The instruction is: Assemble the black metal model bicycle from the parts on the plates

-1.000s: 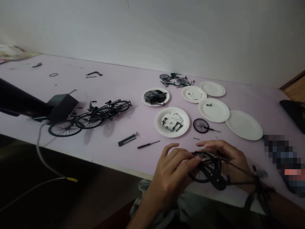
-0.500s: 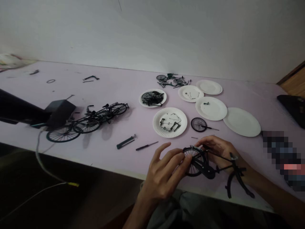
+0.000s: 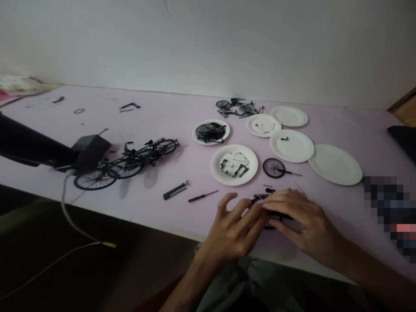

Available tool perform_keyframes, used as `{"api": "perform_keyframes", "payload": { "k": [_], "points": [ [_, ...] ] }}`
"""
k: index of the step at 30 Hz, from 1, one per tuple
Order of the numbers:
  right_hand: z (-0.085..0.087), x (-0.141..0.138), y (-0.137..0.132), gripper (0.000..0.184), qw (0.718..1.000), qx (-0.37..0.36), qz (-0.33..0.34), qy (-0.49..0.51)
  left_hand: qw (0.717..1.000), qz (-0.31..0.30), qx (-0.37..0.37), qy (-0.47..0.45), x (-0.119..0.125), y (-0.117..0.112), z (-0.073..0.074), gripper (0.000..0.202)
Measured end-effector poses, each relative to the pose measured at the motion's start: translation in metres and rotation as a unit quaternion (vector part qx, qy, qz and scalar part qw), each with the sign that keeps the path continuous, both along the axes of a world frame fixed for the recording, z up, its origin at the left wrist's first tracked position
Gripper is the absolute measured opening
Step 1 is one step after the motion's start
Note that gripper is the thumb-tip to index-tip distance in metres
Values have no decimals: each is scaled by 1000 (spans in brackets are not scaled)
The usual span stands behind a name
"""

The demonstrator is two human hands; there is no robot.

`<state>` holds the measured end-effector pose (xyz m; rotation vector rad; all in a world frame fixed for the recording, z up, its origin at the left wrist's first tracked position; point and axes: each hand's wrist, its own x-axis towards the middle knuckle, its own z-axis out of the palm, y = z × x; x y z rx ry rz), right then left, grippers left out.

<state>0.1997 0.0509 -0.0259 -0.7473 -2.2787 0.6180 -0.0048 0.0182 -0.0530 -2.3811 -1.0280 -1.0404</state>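
Note:
My left hand (image 3: pixel 235 225) is closed, its fingertips pinching the wheel end of a small black model bicycle (image 3: pixel 280 215). From the other side, my right hand (image 3: pixel 307 221) is closed on the same bicycle, fingers over the top and thumb below. Most of the frame and wheel is hidden behind my fingers. Beyond the hands lie a loose spoked wheel (image 3: pixel 273 168) and a thin rod-like tool (image 3: pixel 292 173). To the left are a small screwdriver (image 3: pixel 202 196) and a dark green part (image 3: pixel 175 190).
A paper plate of small parts (image 3: pixel 216 174) stands ahead, beside a plate with black wheels (image 3: pixel 211 132). White plates (image 3: pixel 338 165) spread to the right. Assembled model bicycles (image 3: pixel 126 169) stand at left near a black arm (image 3: pixel 35 143) and a cable (image 3: pixel 68 216).
My right hand has moved from behind the bicycle round to its near side, now covering it. The bicycle has turned, and its fork end no longer sticks out to the right. The view has shifted slightly.

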Motion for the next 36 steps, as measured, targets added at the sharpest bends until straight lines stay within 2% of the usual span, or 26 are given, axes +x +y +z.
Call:
{"api": "perform_keyframes", "payload": {
  "k": [2,4,7,9,12,14,24,29,33,36],
  "points": [
    [-10,-5,-2,32,1000,1,0,9,1000,-7,12,2,1,-3,-1,12],
    [-16,-6,0,28,999,-8,1,36,1000,-15,-7,-3,0,-5,-1,18],
    [-17,-5,2,20,997,-11,-2,74,996,-31,-74,-44,-3,-5,-2,20],
    [-16,-5,2,17,997,-4,-5,81,990,-20,-126,-66,-7,-3,-4,19],
    [-16,-5,1,16,997,15,-6,75,980,7,-187,-70,-13,-1,-9,18],
    [-17,-6,1,15,997,31,-6,67,977,-2,-204,-66,-15,0,-11,15],
    [-13,-10,-2,17,994,75,-16,72,982,-33,-169,-75,-17,-3,-8,17],
    [-10,-11,-10,26,989,89,-64,100,971,-106,-166,-137,-17,-8,-8,28],
    [-11,-9,-14,41,991,58,-62,101,966,-130,-142,-174,-14,-11,-9,27],
    [-11,-7,-15,43,993,36,-55,94,965,-125,-131,-191,-14,-13,-9,23]
  ]
}}
